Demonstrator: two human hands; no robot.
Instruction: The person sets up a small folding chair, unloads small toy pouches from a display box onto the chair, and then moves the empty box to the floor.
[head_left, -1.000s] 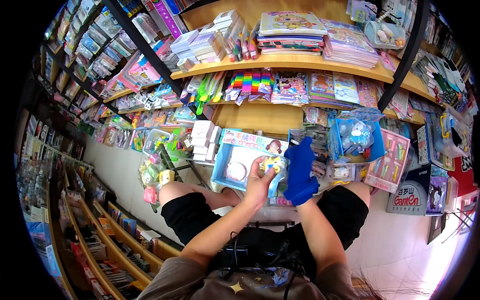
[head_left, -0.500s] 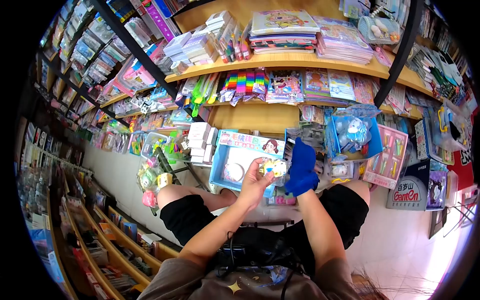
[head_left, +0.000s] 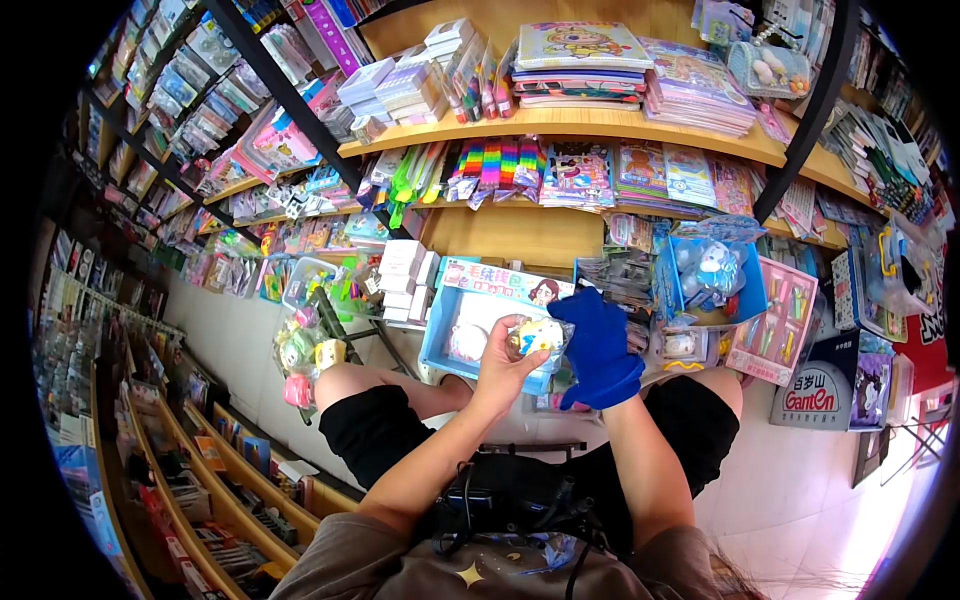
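Observation:
My bare left hand [head_left: 508,362] grips a small clear plastic packet [head_left: 540,338] holding a white, yellow and blue item whose exact kind I cannot make out. A blue glove covers my right hand [head_left: 603,352], just right of the packet. Its fingers point up and left, the thumb apart from them; whether they touch the packet's edge is unclear. Behind both hands stands a light blue display box [head_left: 437,340] with Chinese lettering and a drawn face on its raised header. Inside it, left of my left hand, lies a round white wrapped item [head_left: 468,342].
White boxes [head_left: 400,275] are stacked left of the display box. On the right are a blue bin [head_left: 715,280] of wrapped toys, a pink boxed set [head_left: 770,318] and a Ganten carton [head_left: 815,380]. Wooden shelves [head_left: 570,122] with books rise ahead; a black stand [head_left: 345,335] is at left.
My gloved right hand has turned and its fingers have spread, moving left toward the packet. My left hand keeps hold of the packet, which has tilted slightly. The view has shifted a little.

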